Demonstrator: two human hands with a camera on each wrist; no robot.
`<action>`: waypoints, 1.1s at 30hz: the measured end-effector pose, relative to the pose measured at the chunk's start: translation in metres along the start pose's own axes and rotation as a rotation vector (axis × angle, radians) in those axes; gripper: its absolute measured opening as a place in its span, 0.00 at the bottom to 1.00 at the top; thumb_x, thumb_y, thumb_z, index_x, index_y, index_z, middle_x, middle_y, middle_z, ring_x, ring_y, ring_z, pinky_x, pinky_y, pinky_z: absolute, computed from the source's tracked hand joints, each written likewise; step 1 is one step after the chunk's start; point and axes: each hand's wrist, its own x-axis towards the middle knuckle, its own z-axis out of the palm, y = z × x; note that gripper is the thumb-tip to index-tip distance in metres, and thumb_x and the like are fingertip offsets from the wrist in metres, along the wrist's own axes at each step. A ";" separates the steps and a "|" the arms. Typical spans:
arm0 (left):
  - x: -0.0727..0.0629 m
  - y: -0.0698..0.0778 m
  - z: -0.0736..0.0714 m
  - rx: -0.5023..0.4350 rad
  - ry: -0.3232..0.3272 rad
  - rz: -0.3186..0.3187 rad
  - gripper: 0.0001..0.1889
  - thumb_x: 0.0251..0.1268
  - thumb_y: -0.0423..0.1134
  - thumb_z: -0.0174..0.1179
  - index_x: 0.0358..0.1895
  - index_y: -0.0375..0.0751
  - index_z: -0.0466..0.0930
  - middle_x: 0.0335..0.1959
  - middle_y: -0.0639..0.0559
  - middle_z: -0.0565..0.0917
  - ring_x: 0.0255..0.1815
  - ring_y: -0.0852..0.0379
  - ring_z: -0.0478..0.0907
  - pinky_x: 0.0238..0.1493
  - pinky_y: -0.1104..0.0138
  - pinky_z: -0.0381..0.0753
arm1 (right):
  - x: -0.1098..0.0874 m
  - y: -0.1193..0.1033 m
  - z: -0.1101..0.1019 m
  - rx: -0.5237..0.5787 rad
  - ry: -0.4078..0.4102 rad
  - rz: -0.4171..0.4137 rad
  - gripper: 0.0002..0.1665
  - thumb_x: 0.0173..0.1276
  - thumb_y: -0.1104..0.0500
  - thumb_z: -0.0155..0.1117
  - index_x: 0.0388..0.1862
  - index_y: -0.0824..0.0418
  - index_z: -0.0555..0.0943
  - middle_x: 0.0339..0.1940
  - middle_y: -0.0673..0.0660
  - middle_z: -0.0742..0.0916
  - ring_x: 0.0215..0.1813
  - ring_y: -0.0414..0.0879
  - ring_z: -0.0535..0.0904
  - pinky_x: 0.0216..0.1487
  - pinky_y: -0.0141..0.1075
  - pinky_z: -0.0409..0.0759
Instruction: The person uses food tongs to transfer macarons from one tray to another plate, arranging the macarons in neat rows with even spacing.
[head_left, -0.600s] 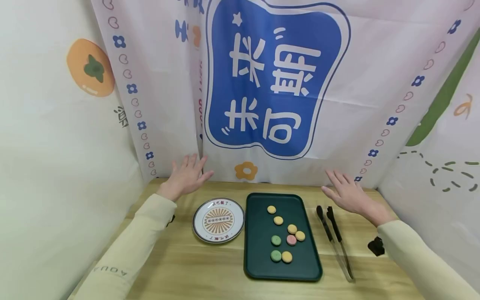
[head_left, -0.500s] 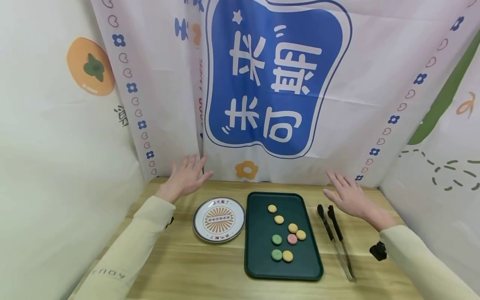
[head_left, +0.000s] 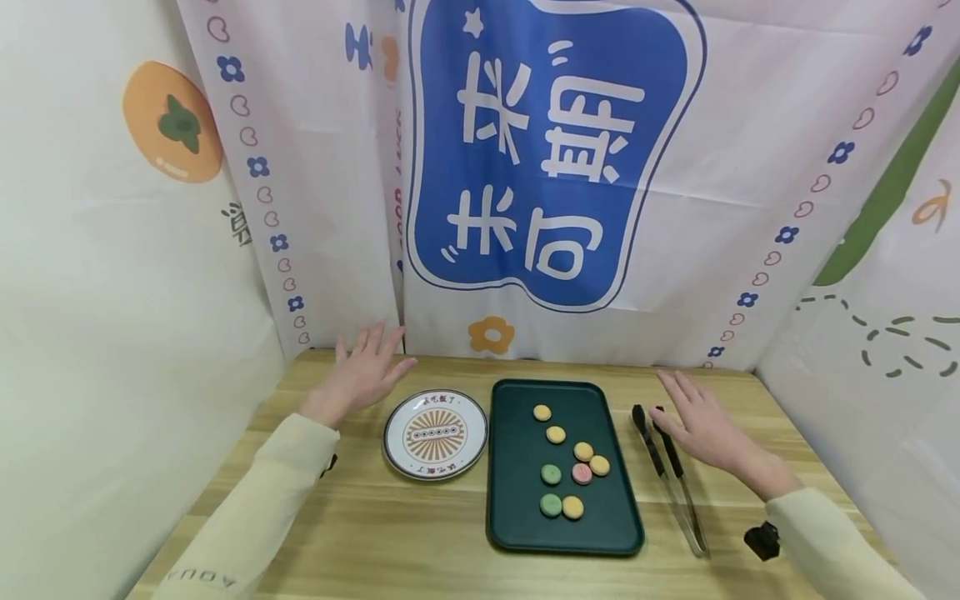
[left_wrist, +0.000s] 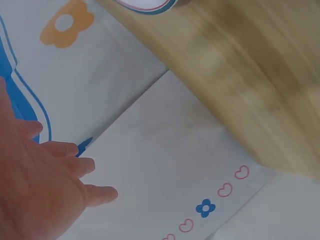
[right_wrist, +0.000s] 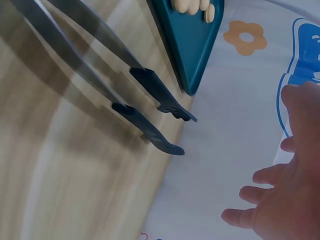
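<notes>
My left hand (head_left: 357, 375) hovers above the table's back left part with its fingers spread, holding nothing; the plate is the nearest thing to it. On the other side, my right hand (head_left: 705, 425) is held over the upper end of the tongs (head_left: 677, 479), fingers extended and apart from them. These tongs have black tips (right_wrist: 155, 90) and metal arms. A round white plate (head_left: 397, 450) with a printed sunburst lies left of a dark green tray (head_left: 517, 533). Several macarons rest on the tray: yellow ones (head_left: 573, 507), green ones (head_left: 551, 474) and one pink macaron (head_left: 582, 473).
The wooden table (head_left: 390, 542) ends at a hanging white cloth (head_left: 727, 167) with a blue printed panel. White cloth walls stand on the left (head_left: 90, 333) and right (head_left: 862, 433). A black wrist piece (head_left: 762, 540) shows below my right sleeve.
Both hands have come down a little toward the table. The right hand now covers part of the tongs' tip in the head view. Plate, tray and macarons stay in place.
</notes>
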 end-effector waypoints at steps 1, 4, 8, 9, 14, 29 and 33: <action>-0.001 0.000 0.001 -0.001 0.002 0.001 0.43 0.71 0.72 0.26 0.81 0.51 0.38 0.80 0.35 0.37 0.80 0.30 0.36 0.70 0.29 0.26 | -0.001 0.000 0.002 0.005 0.001 -0.001 0.43 0.78 0.45 0.49 0.80 0.66 0.48 0.76 0.78 0.56 0.73 0.78 0.52 0.68 0.72 0.53; -0.005 -0.002 0.007 -0.012 0.005 0.003 0.42 0.73 0.70 0.28 0.81 0.50 0.38 0.80 0.35 0.37 0.79 0.30 0.36 0.71 0.29 0.29 | -0.006 0.000 0.007 0.018 0.007 0.004 0.43 0.78 0.45 0.51 0.80 0.65 0.48 0.76 0.77 0.57 0.73 0.78 0.53 0.68 0.72 0.53; -0.010 -0.005 0.015 -0.041 -0.009 -0.001 0.42 0.72 0.71 0.28 0.81 0.50 0.37 0.80 0.35 0.36 0.80 0.30 0.35 0.72 0.30 0.34 | -0.012 0.001 0.014 0.034 0.010 0.011 0.44 0.77 0.45 0.52 0.79 0.66 0.49 0.76 0.78 0.58 0.73 0.77 0.53 0.69 0.71 0.53; -0.012 -0.006 0.016 -0.047 -0.015 -0.001 0.42 0.72 0.71 0.27 0.81 0.50 0.37 0.80 0.35 0.36 0.80 0.31 0.36 0.73 0.31 0.36 | -0.014 0.002 0.016 0.033 0.015 0.008 0.44 0.77 0.46 0.52 0.79 0.66 0.49 0.75 0.78 0.59 0.72 0.78 0.55 0.68 0.72 0.54; -0.020 -0.009 0.024 -0.069 -0.024 0.007 0.39 0.76 0.65 0.34 0.80 0.48 0.42 0.80 0.34 0.38 0.79 0.30 0.38 0.72 0.30 0.39 | -0.022 0.004 0.025 0.034 0.041 -0.003 0.42 0.76 0.51 0.56 0.77 0.70 0.52 0.71 0.82 0.62 0.68 0.80 0.59 0.65 0.72 0.59; -0.032 -0.013 0.062 -0.071 0.027 0.028 0.38 0.76 0.61 0.40 0.79 0.42 0.49 0.78 0.29 0.46 0.77 0.26 0.44 0.70 0.28 0.41 | -0.036 0.007 0.047 0.039 0.094 0.032 0.42 0.75 0.52 0.57 0.77 0.69 0.53 0.57 0.83 0.72 0.58 0.75 0.71 0.52 0.66 0.73; -0.035 -0.012 0.074 -0.043 0.018 0.039 0.38 0.75 0.61 0.42 0.79 0.41 0.49 0.77 0.27 0.48 0.77 0.26 0.46 0.70 0.27 0.43 | -0.041 0.009 0.049 0.009 0.045 0.071 0.43 0.74 0.49 0.58 0.76 0.71 0.55 0.56 0.82 0.74 0.56 0.72 0.73 0.49 0.63 0.76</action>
